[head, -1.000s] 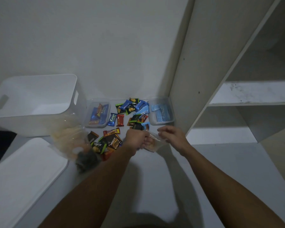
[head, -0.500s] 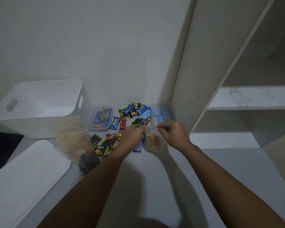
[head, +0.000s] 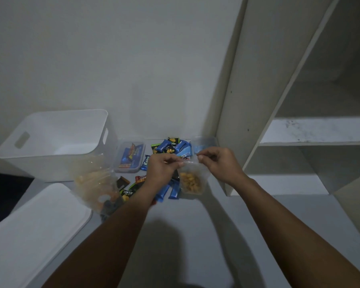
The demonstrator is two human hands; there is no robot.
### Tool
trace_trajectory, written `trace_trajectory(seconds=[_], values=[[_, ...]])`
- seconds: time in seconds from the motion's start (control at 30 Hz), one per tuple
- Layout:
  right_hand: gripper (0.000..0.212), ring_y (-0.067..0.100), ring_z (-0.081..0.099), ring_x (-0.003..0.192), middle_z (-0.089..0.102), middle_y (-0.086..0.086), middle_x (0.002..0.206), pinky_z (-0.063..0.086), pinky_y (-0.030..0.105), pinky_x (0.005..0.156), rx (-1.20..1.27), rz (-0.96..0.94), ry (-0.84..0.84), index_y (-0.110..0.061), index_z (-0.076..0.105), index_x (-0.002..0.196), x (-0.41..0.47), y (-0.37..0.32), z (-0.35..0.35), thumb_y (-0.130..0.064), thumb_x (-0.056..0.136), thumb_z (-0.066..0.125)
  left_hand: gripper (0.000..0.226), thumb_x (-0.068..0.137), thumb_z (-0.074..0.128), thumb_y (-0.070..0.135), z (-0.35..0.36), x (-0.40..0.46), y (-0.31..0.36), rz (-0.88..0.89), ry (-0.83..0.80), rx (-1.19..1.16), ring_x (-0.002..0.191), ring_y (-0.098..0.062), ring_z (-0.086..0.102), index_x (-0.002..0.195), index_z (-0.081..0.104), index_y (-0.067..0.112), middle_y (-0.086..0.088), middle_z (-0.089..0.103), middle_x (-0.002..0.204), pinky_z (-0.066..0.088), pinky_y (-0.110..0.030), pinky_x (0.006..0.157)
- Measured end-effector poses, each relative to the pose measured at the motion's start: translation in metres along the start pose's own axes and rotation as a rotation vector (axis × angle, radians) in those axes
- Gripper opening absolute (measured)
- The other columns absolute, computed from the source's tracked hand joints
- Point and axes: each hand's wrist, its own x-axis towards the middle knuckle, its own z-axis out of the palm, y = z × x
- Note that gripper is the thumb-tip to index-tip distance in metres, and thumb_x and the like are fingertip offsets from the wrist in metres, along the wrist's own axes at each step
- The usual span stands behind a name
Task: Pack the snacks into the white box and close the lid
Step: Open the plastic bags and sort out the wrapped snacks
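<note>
1. A dim corner: a pale wall, a white shelf unit on my right, a grey floor below.
2. My left hand and right hand each pinch a top corner of a clear bag of yellow snacks, held above the scattered wrapped snacks.
3. The white box stands open at far left, its lid flat in front of it.

The box is plain white, and so is its lid lying flat. The small bag is clear, with yellow-orange pieces inside. The loose wrappers are mostly blue, some black with green and yellow. Two long wrappers are blue. One clear tub shows blue and orange-red packets; another tub shows pale blue. The shelf unit is off-white, with dark specks.
</note>
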Motion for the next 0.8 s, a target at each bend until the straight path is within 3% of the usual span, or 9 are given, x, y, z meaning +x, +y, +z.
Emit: trace_trajectory(seconds=[0.1, 0.23, 0.37, 0.47, 0.63, 0.8], values=[[0.023, 0.008, 0.067, 0.078, 0.07, -0.008, 0.081, 0.056, 0.024, 0.074, 0.064, 0.011, -0.052, -0.016, 0.073, 0.102, -0.001, -0.001, -0.001, -0.02, 0.079, 0.077, 0.008, 0.077, 0.076, 0.003, -0.003, 0.001, 0.003, -0.009, 0.022, 0.029, 0.082, -0.023, 0.069, 0.079, 0.075, 0.012, -0.006, 0.073, 0.08, 0.057, -0.038, 0.082], [0.026, 0.008, 0.065, 0.074, 0.067, -0.007, 0.078, 0.051, 0.024, 0.074, 0.063, 0.003, -0.045, -0.02, 0.069, 0.101, 0.002, -0.004, 0.002, -0.006, 0.079, 0.075, 0.007, 0.079, 0.074, 0.002, -0.007, 0.0, 0.012, -0.006, 0.041, 0.034, 0.081, -0.018, 0.066, 0.079, 0.074, 0.009, -0.007, 0.071, 0.082, 0.052, -0.02, 0.071], [0.03, 0.013, 0.063, 0.074, 0.064, -0.007, 0.075, 0.051, 0.027, 0.072, 0.033, -0.016, 0.018, -0.031, 0.061, 0.09, 0.004, -0.009, 0.003, -0.005, 0.08, 0.072, 0.016, 0.076, 0.076, 0.006, -0.012, 0.0, 0.017, 0.012, -0.017, 0.026, 0.08, -0.019, 0.066, 0.073, 0.069, 0.021, -0.004, 0.07, 0.084, 0.056, -0.03, 0.072], [0.036, 0.016, 0.064, 0.074, 0.064, -0.006, 0.072, 0.055, 0.035, 0.073, 0.033, -0.045, 0.04, -0.037, 0.057, 0.089, 0.005, -0.013, 0.002, -0.005, 0.079, 0.071, 0.016, 0.075, 0.077, 0.006, -0.012, 0.0, 0.022, 0.037, -0.043, 0.028, 0.074, -0.013, 0.065, 0.075, 0.07, 0.02, 0.002, 0.069, 0.078, 0.055, -0.024, 0.066], [0.046, 0.014, 0.064, 0.079, 0.063, -0.009, 0.078, 0.055, 0.042, 0.082, 0.025, -0.114, -0.001, -0.026, 0.056, 0.114, 0.006, -0.02, 0.004, -0.008, 0.075, 0.072, 0.021, 0.076, 0.076, 0.003, -0.009, 0.004, 0.023, 0.053, -0.001, 0.037, 0.066, -0.012, 0.063, 0.069, 0.069, 0.022, 0.004, 0.068, 0.07, 0.053, -0.027, 0.066], [0.036, 0.015, 0.064, 0.078, 0.065, -0.004, 0.075, 0.055, 0.046, 0.08, 0.027, -0.085, 0.016, -0.026, 0.057, 0.109, 0.006, -0.024, 0.005, -0.009, 0.08, 0.07, 0.015, 0.075, 0.077, 0.008, -0.007, 0.002, 0.025, 0.092, -0.027, 0.037, 0.071, -0.018, 0.066, 0.073, 0.071, 0.021, -0.003, 0.071, 0.076, 0.054, -0.025, 0.064]])
